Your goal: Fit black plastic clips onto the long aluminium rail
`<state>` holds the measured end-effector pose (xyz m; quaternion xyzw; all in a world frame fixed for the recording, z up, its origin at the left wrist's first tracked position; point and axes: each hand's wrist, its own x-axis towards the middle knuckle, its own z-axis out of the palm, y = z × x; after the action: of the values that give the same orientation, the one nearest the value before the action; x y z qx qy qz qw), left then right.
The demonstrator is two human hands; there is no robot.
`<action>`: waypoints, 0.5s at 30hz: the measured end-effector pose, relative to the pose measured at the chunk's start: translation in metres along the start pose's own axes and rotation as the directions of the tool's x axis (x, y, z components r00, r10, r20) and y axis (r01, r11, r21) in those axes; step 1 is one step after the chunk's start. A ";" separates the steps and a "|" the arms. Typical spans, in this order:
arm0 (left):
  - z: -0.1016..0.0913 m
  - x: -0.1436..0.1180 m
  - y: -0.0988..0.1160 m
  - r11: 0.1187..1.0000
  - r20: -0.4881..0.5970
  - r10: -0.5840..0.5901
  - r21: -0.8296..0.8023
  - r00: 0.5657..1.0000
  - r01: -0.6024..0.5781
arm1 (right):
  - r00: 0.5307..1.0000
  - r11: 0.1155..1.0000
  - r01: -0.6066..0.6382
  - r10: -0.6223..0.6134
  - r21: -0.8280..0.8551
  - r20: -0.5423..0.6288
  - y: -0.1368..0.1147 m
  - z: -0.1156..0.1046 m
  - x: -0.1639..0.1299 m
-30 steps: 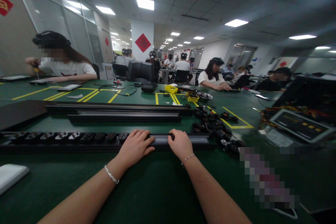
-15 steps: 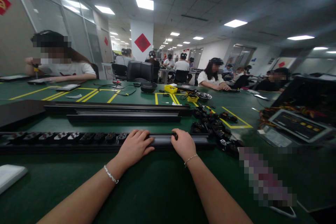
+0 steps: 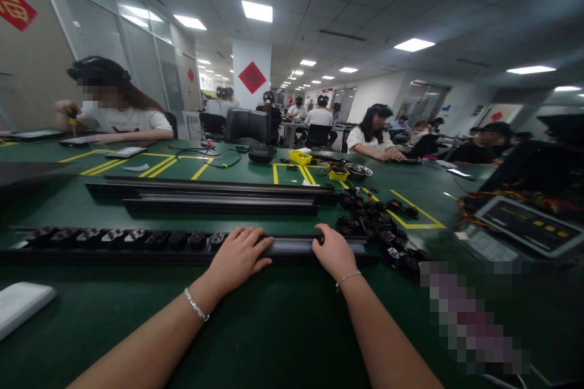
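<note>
One head-worn camera looks forward and down, close over the green table [image 3: 283, 328].

Left hand [image 3: 237, 255] at lower centre, palm down, fingers extended and together, forearm entering from lower left. Right hand [image 3: 335, 252] just right of centre, fingers curled, wrist bent.
</note>
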<state>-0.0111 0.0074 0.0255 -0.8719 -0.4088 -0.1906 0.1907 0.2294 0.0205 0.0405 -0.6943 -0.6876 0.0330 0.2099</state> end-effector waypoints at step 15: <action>-0.008 -0.004 -0.010 0.988 -0.065 -0.151 -0.003 0.986 0.151 | 1.000 0.999 0.009 -0.009 -0.040 0.012 0.009 0.001 0.004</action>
<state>-0.0223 0.0073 0.0321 -0.8316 -0.4675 -0.2324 0.1894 0.2381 0.0248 0.0378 -0.6951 -0.6924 0.0226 0.1921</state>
